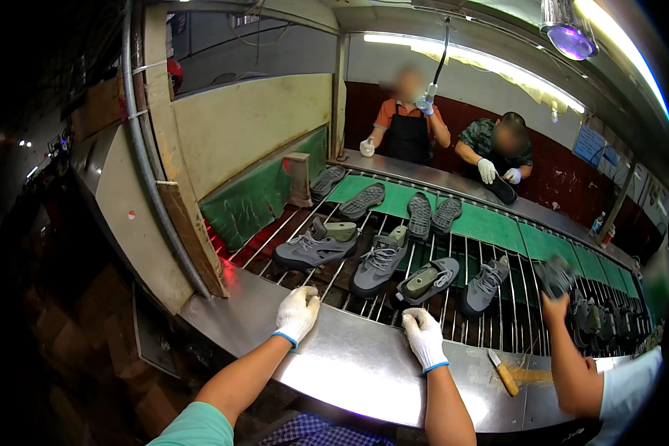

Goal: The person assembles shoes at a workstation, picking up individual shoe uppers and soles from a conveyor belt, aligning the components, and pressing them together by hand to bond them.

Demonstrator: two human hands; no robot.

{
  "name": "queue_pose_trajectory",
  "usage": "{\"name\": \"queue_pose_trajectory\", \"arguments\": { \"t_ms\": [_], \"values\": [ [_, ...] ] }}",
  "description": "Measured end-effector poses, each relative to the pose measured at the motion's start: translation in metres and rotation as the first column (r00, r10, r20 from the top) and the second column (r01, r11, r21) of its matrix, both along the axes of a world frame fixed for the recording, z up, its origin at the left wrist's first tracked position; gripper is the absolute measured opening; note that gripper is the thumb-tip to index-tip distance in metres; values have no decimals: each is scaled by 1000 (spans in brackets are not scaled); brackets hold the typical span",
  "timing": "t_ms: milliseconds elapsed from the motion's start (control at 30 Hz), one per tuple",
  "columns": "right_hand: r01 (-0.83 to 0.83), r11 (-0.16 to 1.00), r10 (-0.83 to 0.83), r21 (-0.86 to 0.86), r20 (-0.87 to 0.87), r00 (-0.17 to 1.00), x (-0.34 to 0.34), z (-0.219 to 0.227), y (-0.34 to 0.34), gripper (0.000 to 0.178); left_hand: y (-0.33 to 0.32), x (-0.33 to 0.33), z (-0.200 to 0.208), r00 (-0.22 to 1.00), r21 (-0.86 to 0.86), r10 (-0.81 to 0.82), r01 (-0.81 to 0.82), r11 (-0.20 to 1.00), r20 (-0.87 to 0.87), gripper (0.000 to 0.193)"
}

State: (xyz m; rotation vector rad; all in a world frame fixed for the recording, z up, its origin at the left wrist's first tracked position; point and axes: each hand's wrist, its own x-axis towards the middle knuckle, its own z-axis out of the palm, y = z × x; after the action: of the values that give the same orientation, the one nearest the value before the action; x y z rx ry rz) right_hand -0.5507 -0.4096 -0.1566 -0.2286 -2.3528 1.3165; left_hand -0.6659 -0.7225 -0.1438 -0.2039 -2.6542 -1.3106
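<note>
My left hand (297,314), in a white knit glove with a blue cuff, rests at the inner edge of the metal counter with its fingers curled in. Nothing shows in it. My right hand (424,338), gloved alike, is curled at the same edge, just in front of a grey shoe (428,281) lying tilted with a green last inside. Beyond my left hand is a grey lace-up shoe (316,245) with a black sole edge. Another laced shoe (379,264) sits between my hands, farther in. A fourth grey shoe (485,288) stands to the right.
Metal rods (453,297) form the conveyor, with green sheets (490,223) and dark soles (419,214) on its far side. A wooden-handled knife (504,373) lies on the metal counter (334,357). A co-worker's arm (572,364) holds a shoe at right. Two gloved people work opposite.
</note>
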Motion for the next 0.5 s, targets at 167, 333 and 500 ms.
{"name": "queue_pose_trajectory", "arguments": {
  "t_ms": [167,333,500],
  "values": [
    [-2,1000,2,-18,5,1000,-3,-6,0,23,-2,-2,-1,1000,8,-6,6,1000,7,32],
    [-5,1000,5,-30,19,1000,-3,-6,-4,24,-6,-5,-7,1000,8,-10,10,1000,-6,32],
    [-2,1000,1,6,7,1000,-2,-5,-5,23,-6,-6,-8,1000,18,-2,2,1000,-12,32]
  ]
}}
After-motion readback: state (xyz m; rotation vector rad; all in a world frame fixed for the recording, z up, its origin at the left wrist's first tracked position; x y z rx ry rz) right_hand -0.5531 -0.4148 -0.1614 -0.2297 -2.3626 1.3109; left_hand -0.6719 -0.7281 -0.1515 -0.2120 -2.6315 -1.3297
